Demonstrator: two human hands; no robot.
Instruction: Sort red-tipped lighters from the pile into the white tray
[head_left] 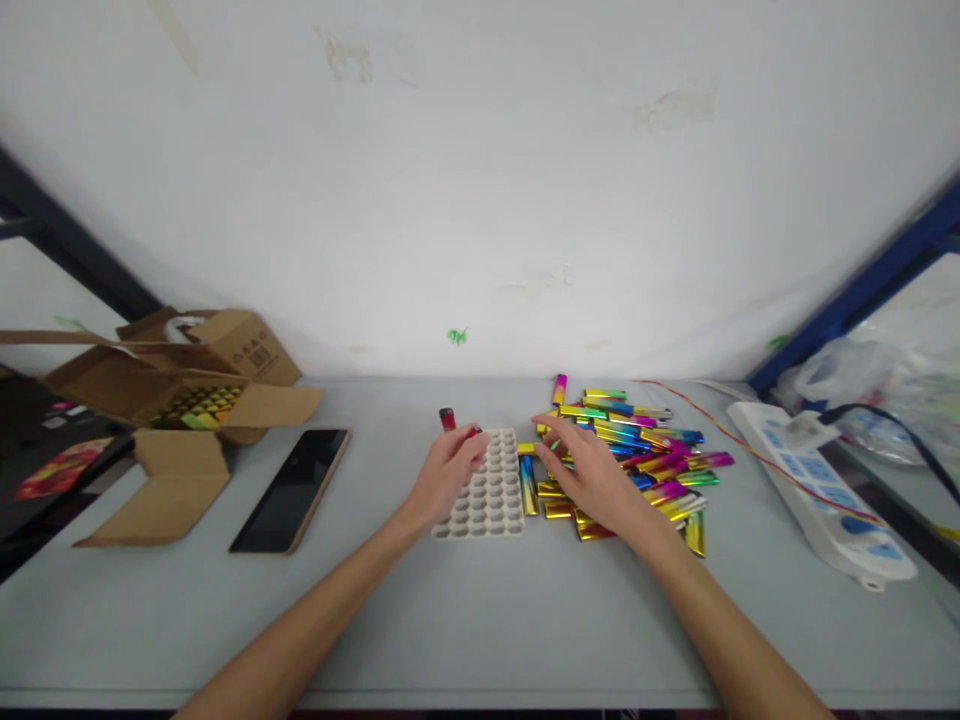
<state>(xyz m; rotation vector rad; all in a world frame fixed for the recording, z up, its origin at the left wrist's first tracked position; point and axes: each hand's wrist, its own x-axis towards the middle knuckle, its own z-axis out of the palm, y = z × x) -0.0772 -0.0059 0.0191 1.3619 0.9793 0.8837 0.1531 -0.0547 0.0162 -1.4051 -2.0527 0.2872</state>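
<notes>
On the grey desk lies a pile of shiny coloured pieces, to the right of a pale tray with hollows. The right hand is over the pile, its fingers parted. The left hand, at the tray, pinches a red piece; just beyond shows a dark-topped red lighter.

Red lighter, off-white tray, multicoloured sleeves (gold, blue, magenta)

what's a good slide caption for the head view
Left hand over a pale celled tray, right hand at a pile of shiny multicoloured pieces, phone and open carton alongside.
</notes>
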